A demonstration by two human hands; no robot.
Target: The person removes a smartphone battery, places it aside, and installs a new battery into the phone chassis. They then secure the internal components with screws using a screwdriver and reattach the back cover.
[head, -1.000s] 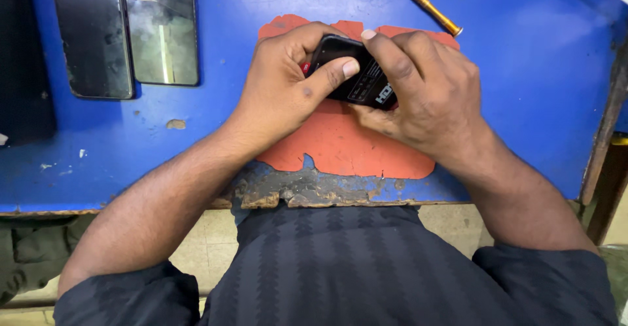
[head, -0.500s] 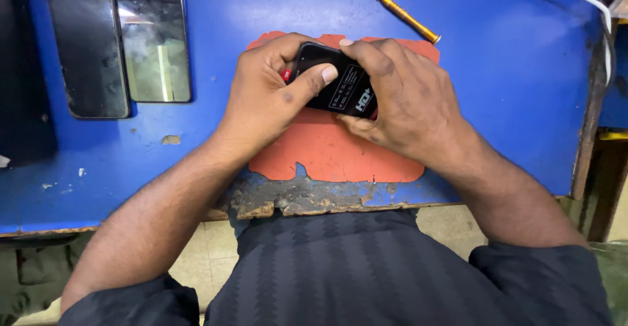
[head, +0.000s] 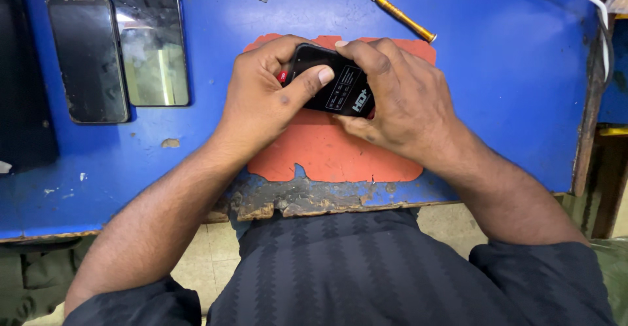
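Where it lies: small black rectangular phone (head: 333,85) over the orange rubber mat (head: 333,152) on the blue worn table (head: 510,103).
Axis: long side slanting from upper left down to right.
Look: glossy black, white label print.
Left hand (head: 261,100): clasping phone, thumb pressed on top.
Right hand (head: 402,103): gripping its right end.
Room: yellow-handled screwdriver (head: 399,16) well apart; chipped table edge just beside mat.

A black phone (head: 330,80) sat over the orange mat (head: 327,152), clasped between the left hand (head: 265,93) and the right hand (head: 399,100). Its dark face carried a rectangular sticker label (head: 347,89), black with small white print, partly hidden under the fingers. Off to the left on the blue table (head: 510,90), two dark screens lay side by side: a black phone panel (head: 88,57) and a glossy glass panel (head: 152,38) that caught a pale reflection.
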